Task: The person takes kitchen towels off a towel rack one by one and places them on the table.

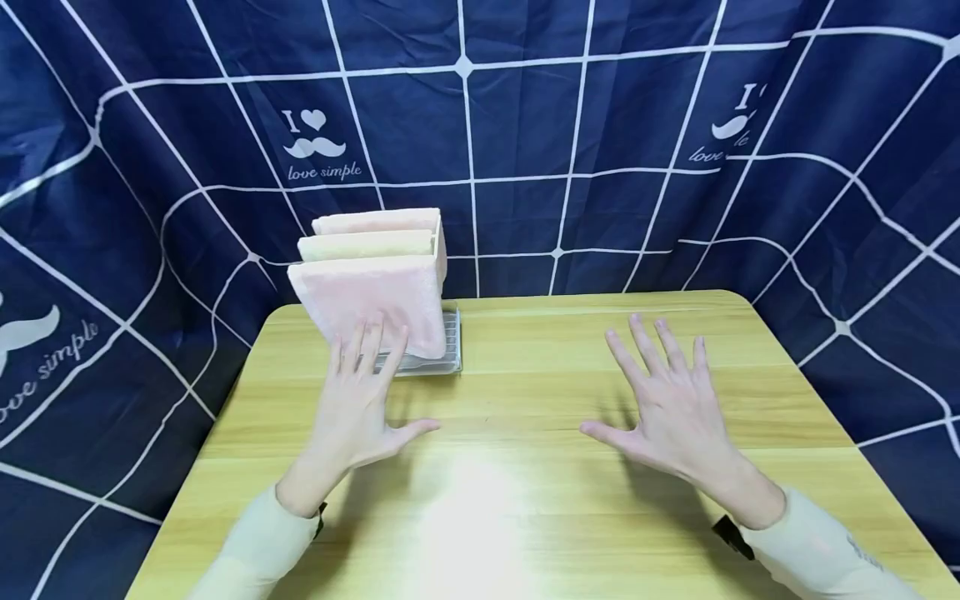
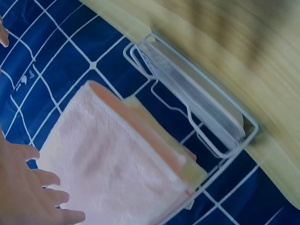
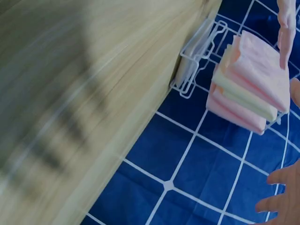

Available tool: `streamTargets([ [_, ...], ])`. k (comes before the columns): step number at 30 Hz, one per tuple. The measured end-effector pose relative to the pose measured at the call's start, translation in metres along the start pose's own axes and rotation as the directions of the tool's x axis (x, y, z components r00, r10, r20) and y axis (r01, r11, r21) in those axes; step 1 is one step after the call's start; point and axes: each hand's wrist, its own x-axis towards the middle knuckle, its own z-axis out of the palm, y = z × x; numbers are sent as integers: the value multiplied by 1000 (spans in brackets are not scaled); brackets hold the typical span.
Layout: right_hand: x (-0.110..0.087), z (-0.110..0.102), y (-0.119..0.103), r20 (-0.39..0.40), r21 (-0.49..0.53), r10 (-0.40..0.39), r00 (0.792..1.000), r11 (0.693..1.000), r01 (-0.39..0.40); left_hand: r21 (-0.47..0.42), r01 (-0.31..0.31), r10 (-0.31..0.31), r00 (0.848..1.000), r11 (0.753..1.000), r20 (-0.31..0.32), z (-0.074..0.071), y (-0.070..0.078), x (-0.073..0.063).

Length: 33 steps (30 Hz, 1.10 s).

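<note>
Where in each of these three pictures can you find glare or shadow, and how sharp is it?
Head view: a white glare washes out the near middle of the tabletop, with soft-edged shadows near the left hand and right hand; left wrist view: dimmer, blurred dark streaks on the tabletop, upper right; right wrist view: blurred, finger-like shadows at left.

Head camera: the front pink cloth [image 1: 367, 300] hides much of the rack [image 1: 452, 333] and the yellow cloth [image 1: 367, 244] lower down, and print [image 1: 862, 552] on the right sleeve [image 1: 798, 537] is too blurred to read! Over in their own wrist views, frame edges crop the left hand [image 2: 26, 192] and right hand [image 3: 285, 197].
</note>
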Motion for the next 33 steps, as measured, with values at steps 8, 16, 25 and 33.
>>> streamTargets([
  [8, 14, -6, -13, -58, -19, -73, 996, 997, 72, -100, -26, 16, 995, 995, -98, -16, -19, -2],
  [16, 38, -9, -38, -73, 11, -175, 982, 984, 177, -259, 107, -134, 987, 960, -90, -34, -41, -4],
  [25, 65, -14, -68, -65, 35, -283, 957, 958, 286, -359, 102, -191, 956, 928, -222, -47, -62, -4],
  [33, 85, -16, -93, -95, 37, -340, 936, 938, 345, -551, 93, -292, 913, 829, -284, -52, -86, -1],
])
